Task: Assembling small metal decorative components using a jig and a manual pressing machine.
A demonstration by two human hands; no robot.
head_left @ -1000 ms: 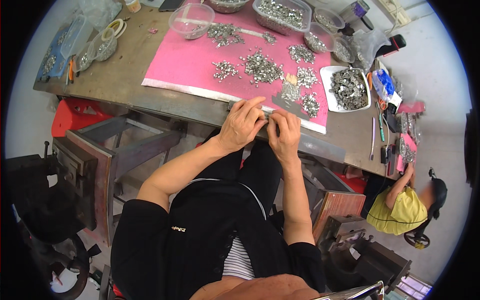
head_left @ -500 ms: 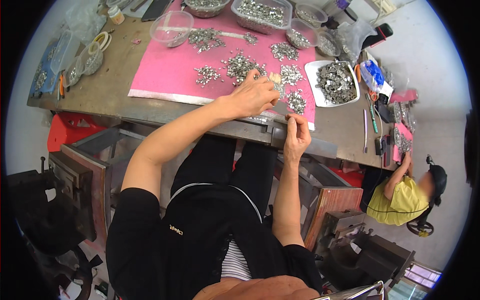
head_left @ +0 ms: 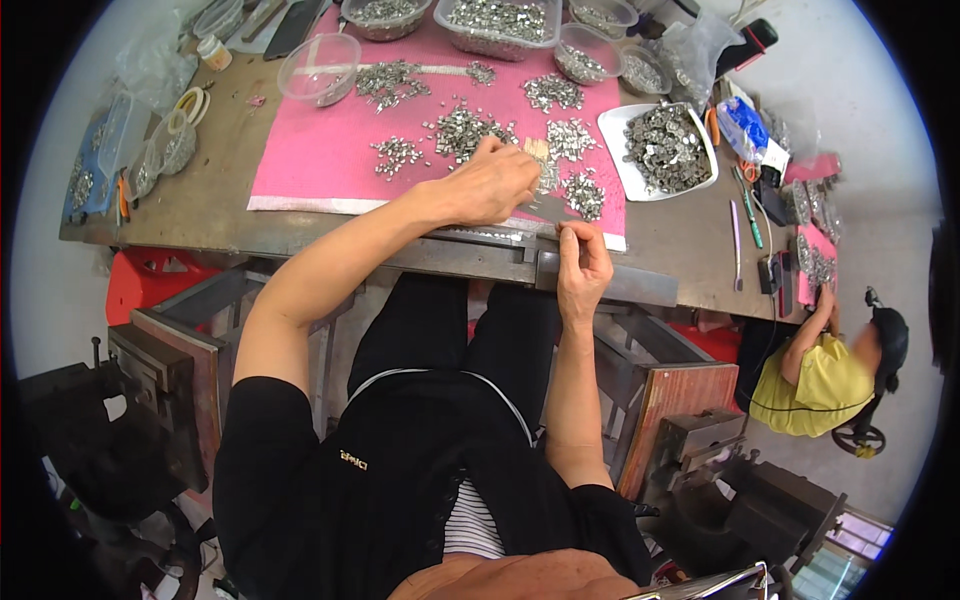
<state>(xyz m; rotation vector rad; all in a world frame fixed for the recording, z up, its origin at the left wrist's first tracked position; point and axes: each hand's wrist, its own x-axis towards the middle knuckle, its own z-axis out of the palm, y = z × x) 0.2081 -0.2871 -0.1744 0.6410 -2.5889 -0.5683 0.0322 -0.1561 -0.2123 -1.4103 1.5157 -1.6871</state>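
My left hand (head_left: 487, 186) reaches out over the pink mat (head_left: 320, 160), fingers curled down at a pile of small silver metal parts (head_left: 583, 190); whether it holds any is hidden. My right hand (head_left: 582, 262) stays at the bench's front edge, thumb and fingertips pinched together on a small metal piece just above the metal rail (head_left: 490, 240). More heaps of the same parts (head_left: 465, 128) lie spread across the mat ahead of both hands.
A white tray (head_left: 612, 120) heaped with parts sits right of the mat. Clear tubs (head_left: 495, 20) and a clear bowl (head_left: 320, 68) line the far side. Tape rolls (head_left: 190, 100) lie left. Another person in yellow (head_left: 810, 385) works at right. Metal frames (head_left: 150, 380) stand beneath.
My left hand has left the right hand at the bench edge and stretched forward onto the mat to the parts pile. My right hand stayed near the edge, still pinched.
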